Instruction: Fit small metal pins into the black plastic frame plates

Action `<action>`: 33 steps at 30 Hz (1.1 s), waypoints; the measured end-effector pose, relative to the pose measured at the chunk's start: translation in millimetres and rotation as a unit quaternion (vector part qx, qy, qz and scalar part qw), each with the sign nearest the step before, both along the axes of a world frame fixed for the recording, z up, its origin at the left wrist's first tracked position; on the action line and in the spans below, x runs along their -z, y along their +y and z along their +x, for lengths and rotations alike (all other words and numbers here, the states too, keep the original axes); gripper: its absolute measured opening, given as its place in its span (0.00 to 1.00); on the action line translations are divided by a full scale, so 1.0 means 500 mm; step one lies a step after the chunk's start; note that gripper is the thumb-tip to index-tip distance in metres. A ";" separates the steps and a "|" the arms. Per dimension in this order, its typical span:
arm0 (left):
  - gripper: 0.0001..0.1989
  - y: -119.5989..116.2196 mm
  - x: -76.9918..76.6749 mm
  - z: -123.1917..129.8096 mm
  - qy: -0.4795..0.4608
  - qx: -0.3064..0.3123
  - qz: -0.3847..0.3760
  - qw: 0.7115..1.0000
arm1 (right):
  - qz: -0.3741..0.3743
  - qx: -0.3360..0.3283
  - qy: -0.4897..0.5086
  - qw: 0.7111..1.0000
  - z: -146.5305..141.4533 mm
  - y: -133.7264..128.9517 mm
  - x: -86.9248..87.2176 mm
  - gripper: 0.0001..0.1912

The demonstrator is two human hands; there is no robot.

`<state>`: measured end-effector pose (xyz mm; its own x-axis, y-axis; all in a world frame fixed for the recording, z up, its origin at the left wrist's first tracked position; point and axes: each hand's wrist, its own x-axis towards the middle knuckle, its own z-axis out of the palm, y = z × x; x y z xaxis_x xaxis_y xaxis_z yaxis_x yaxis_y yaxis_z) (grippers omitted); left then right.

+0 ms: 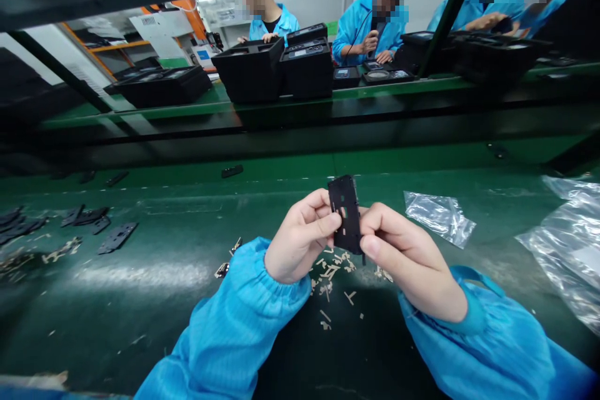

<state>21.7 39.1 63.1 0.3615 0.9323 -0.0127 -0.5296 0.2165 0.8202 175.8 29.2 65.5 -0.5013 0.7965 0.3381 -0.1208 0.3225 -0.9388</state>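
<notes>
A thin black plastic plate (347,234) with small cut-outs is held up, nearly upright, above the green bench. My left hand (304,231) grips its left side, thumb across the front and fingers behind. At the right edge, my right hand (398,250) pinches the plate between thumb and bent fingers; its fingertips are partly hidden. A short dark bit sticks out below the plate's lower right corner, too small to name. On the bench under my hands lie scattered small beige scraps (329,272).
Several similar black plates (118,238) lie at left among more scraps (62,250). Another dark part (232,171) rests at the back. Clear plastic bags (438,215) are on the right. Beyond a dark rail, black trays (250,72) stand stacked before co-workers in blue.
</notes>
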 end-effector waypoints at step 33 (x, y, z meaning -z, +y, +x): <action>0.10 -0.025 0.015 0.043 -0.090 -0.050 -0.116 0.988 | 0.207 0.200 -0.087 0.954 -0.018 0.016 0.036 0.08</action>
<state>43.0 26.7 55.8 0.2838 0.9428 -0.1747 -0.6905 0.3274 0.6451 166.9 37.3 47.4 -0.2615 0.7521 0.6049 0.2354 0.6575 -0.7157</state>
